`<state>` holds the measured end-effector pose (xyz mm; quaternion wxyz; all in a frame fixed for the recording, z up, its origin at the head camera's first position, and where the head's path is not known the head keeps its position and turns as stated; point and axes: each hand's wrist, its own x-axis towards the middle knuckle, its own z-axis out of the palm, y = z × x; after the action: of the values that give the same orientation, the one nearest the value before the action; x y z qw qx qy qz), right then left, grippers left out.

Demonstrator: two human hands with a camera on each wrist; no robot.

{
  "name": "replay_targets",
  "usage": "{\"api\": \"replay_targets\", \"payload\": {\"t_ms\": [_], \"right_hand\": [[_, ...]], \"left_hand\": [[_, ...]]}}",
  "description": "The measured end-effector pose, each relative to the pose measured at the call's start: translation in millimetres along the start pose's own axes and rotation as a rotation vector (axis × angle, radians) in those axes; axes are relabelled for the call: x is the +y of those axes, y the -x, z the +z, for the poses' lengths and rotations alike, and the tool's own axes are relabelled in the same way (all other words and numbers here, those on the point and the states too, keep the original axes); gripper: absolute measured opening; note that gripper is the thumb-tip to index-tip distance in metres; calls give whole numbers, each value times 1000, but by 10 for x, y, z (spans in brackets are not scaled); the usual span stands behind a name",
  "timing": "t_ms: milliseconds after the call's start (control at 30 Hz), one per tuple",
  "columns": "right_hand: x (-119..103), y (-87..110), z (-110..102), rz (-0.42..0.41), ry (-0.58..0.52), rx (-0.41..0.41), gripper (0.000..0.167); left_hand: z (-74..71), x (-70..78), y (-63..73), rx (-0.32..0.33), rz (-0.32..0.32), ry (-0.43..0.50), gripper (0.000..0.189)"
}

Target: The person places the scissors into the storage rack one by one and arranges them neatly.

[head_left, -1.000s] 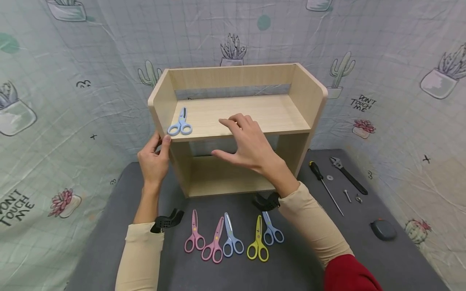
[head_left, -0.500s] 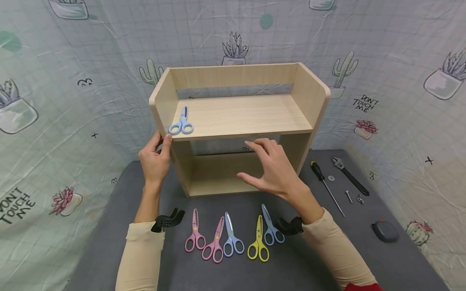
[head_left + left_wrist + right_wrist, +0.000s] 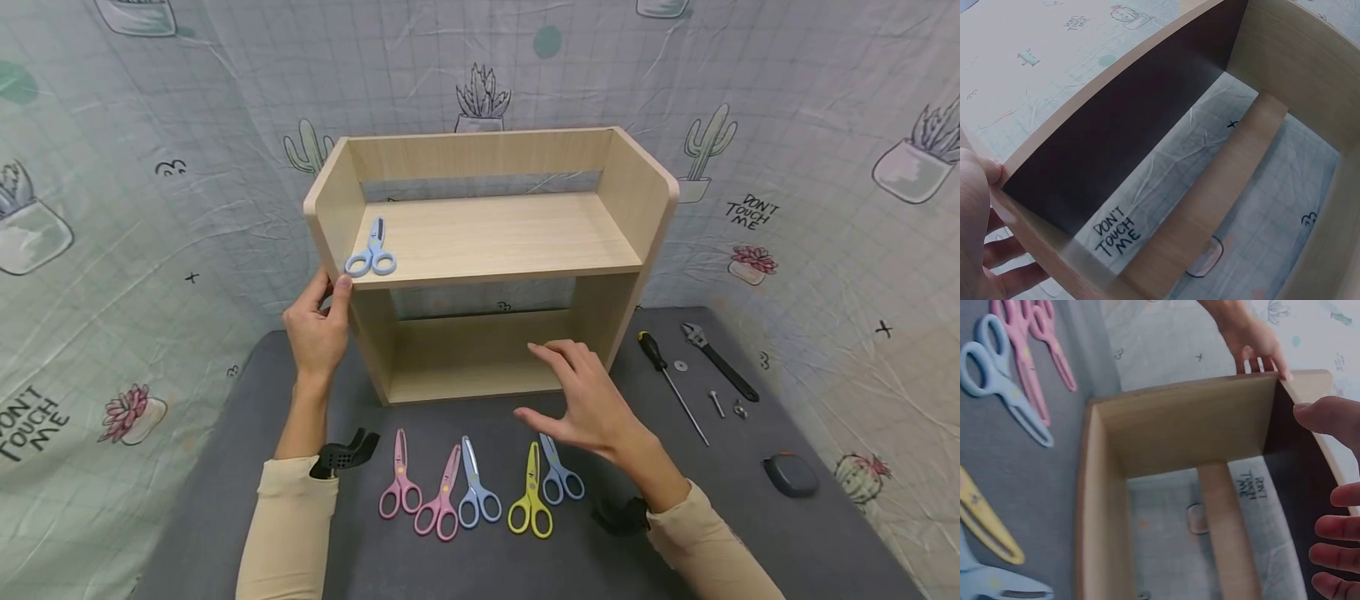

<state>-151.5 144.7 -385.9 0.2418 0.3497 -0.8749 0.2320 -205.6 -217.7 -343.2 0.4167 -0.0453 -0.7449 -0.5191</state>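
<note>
A pale wooden two-tier shelf [image 3: 495,237] stands on the grey table. My left hand [image 3: 318,329] grips its left side panel, thumb at the front edge of the upper board and fingers round the outside. Blue scissors [image 3: 377,240] lie on that upper board, at its left front corner. In front of the shelf, my right hand [image 3: 592,404] hovers with fingers spread and nothing in it, near yellow scissors [image 3: 533,475] and blue scissors [image 3: 552,457]. Farther left on the table lie pink scissors [image 3: 401,467], second pink scissors [image 3: 447,482] and more blue scissors [image 3: 472,475].
Right of the shelf lie a screwdriver [image 3: 655,353], an adjustable wrench [image 3: 723,367], a washer [image 3: 680,366], a bolt [image 3: 716,404] and a small nut-like piece [image 3: 740,409]. A dark rounded object [image 3: 791,475] sits nearer. Printed cloth [image 3: 225,208] hangs behind the table.
My right hand has come down and rightward from the upper board to low in front of the shelf, staying spread. The left hand keeps its grip, and the scissors have not moved.
</note>
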Motion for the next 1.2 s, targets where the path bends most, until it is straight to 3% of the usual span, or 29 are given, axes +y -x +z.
{"api": "replay_targets", "payload": {"t_ms": [567, 900, 1200], "right_hand": [[122, 705, 303, 186, -10, -75, 84], [186, 1097, 447, 210, 35, -107, 83], [223, 1337, 526, 325, 53, -182, 79]], "left_hand": [[-34, 22, 6, 13, 2, 1, 32], [-21, 24, 29, -2, -17, 5, 33], [-49, 25, 4, -24, -28, -23, 38]]}}
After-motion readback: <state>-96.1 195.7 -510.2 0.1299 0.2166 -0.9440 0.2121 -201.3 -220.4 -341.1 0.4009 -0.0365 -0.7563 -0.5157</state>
